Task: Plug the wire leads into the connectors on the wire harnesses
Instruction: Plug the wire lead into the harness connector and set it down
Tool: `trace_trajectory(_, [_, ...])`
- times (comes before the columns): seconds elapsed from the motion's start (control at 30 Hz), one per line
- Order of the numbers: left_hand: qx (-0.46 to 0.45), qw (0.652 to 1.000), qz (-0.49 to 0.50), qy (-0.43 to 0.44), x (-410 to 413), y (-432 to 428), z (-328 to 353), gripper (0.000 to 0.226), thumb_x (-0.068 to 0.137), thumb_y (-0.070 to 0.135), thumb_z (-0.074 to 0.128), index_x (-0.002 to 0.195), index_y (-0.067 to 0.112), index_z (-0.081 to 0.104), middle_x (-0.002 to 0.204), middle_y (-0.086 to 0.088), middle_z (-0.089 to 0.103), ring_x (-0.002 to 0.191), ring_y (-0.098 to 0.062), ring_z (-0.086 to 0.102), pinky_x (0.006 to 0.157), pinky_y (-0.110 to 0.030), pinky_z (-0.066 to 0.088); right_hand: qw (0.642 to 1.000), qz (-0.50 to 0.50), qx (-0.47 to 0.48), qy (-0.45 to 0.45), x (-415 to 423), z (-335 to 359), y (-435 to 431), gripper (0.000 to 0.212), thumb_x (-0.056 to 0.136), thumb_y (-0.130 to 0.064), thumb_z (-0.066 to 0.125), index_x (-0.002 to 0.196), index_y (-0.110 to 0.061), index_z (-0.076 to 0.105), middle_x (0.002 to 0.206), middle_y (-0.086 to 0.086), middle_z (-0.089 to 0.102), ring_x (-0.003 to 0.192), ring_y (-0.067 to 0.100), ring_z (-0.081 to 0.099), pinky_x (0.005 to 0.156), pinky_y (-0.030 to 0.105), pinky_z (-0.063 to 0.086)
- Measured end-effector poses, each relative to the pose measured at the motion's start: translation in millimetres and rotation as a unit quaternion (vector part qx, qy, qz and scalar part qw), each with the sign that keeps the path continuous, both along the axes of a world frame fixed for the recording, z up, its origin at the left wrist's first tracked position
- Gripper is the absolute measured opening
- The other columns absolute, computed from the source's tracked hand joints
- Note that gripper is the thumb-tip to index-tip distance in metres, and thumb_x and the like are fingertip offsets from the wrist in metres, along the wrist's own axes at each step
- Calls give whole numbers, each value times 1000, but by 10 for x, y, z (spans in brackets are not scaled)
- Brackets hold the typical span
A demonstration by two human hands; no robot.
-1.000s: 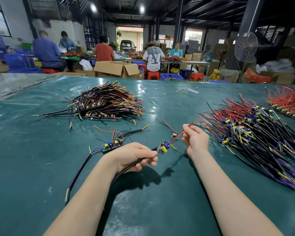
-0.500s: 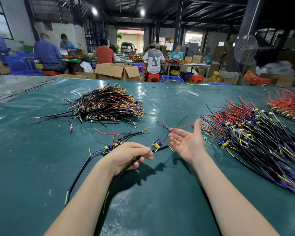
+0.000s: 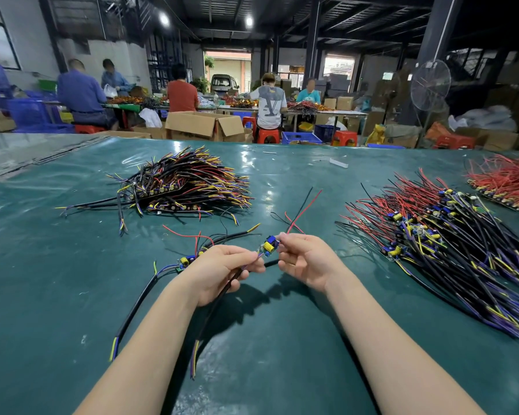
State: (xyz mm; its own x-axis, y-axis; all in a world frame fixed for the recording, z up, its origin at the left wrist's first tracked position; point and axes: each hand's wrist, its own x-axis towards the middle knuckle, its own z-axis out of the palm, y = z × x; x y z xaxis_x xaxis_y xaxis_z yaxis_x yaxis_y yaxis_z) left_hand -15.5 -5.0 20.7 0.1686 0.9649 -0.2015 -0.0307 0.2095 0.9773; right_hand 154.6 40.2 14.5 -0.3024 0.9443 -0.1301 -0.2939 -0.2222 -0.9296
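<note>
We find the small board [image 3: 269,244] held above the desk [image 3: 282,369]. The left hand [image 3: 222,271] has its grip pinched on the black cable [image 3: 219,298]. The right hand [image 3: 306,262] has its grip pinched on the board's far end, where the red and black leads [image 3: 303,205] leave it.

We judge the piece light, the cable limp and the board's joints fragile, so it is best held by the sheath and the board edge.

Count:
- one assembly in hand
- one loose harness [image 3: 189,260] lying on the desk
- three heaps: left heap [image 3: 186,184], right heap [image 3: 450,235], far red heap [image 3: 510,184]

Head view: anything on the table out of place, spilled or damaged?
Nothing looks damaged or spilled. The left hand and right hand hold one black wire harness by its yellow-and-blue circuit board. Only a small white scrap lies alone far across the green table.
</note>
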Motion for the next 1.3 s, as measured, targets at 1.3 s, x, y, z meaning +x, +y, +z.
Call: trace_trajectory(1.3, [27, 983, -136, 122, -288, -23, 9, 38, 86, 8, 59, 50, 13, 69, 55, -1, 64, 38, -2, 38, 32, -9, 24, 946, -192, -130, 229, 252, 57, 124, 30, 95, -13, 47, 67, -3, 50, 34, -3, 43, 24, 0, 37, 27, 8, 24])
